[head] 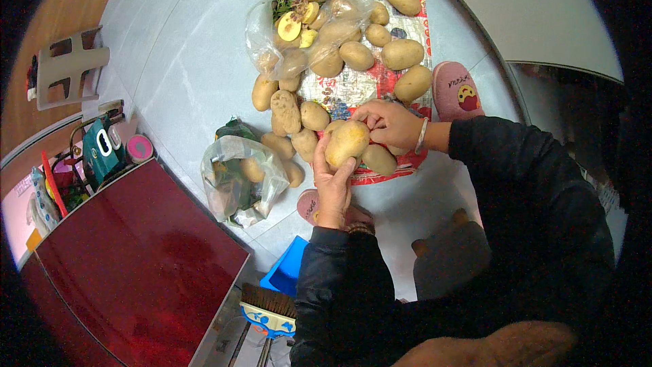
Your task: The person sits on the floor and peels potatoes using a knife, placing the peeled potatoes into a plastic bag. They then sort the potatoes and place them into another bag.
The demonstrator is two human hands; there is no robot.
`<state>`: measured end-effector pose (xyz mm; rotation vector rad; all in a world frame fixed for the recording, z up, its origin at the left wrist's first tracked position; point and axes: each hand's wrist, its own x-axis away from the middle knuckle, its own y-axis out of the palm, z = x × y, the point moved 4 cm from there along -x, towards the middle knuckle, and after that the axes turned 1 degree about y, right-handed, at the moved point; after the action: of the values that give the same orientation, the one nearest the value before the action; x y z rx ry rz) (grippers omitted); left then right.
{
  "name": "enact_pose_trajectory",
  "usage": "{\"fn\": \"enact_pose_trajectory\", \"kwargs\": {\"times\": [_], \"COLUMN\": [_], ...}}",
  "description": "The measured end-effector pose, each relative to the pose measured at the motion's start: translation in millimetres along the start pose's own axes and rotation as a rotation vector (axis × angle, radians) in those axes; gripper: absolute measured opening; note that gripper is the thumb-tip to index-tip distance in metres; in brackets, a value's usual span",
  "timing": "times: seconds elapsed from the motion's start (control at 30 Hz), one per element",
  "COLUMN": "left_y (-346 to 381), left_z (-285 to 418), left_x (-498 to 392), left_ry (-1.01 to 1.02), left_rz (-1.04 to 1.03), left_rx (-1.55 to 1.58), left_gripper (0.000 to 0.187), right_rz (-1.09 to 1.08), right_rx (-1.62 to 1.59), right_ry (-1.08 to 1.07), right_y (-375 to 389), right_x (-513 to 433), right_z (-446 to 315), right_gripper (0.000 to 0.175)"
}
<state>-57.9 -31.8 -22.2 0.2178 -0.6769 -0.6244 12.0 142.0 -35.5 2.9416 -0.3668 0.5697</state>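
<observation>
My left hand [333, 183] holds a large potato [348, 142] from below, thumb and fingers around it. At its upper right, my right hand [389, 123] has its fingers curled close to the potato; whether they pinch something small I cannot tell. Beneath both hands a red and white woven sack [354, 89] lies flat on the floor, with many loose potatoes [402, 54] on and beside it. A clear plastic bag [260, 25] at the sack's top left holds potatoes, a cut yellow potato piece [289, 26] and green scraps. Another plastic bag [244, 178], left of my left hand, contains a few potatoes.
Pink slippers [457, 89] are on the floor beside and below the sack. A blue dustpan [286, 267] and a broom [268, 313] are at the bottom, next to a dark red cabinet [142, 260]. A grey plastic stool [71, 69] and a green bag [102, 153] stand left.
</observation>
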Motion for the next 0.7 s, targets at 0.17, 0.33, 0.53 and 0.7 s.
{"fn": "enact_pose_trajectory", "kwargs": {"times": [0.17, 0.33, 0.53, 0.7], "left_y": [1, 0, -1, 1], "left_z": [1, 0, -2, 2], "left_x": [0, 1, -3, 0], "left_ry": [-0.06, -0.109, -0.09, -0.002], "left_rz": [0.015, 0.06, 0.037, 0.04], "left_rx": [0.099, 0.15, 0.151, -0.006], "left_gripper": [0.069, 0.065, 0.065, 0.07], "right_rz": [-0.04, -0.042, -0.03, -0.115], "right_rx": [-0.075, 0.089, 0.092, -0.079], "right_ry": [-0.001, -0.066, -0.12, 0.074], "right_y": [-1, 1, 2, -2], "right_x": [-1, 0, 1, -4], "right_z": [3, -1, 1, 14], "right_gripper": [0.043, 0.052, 0.053, 0.053]}}
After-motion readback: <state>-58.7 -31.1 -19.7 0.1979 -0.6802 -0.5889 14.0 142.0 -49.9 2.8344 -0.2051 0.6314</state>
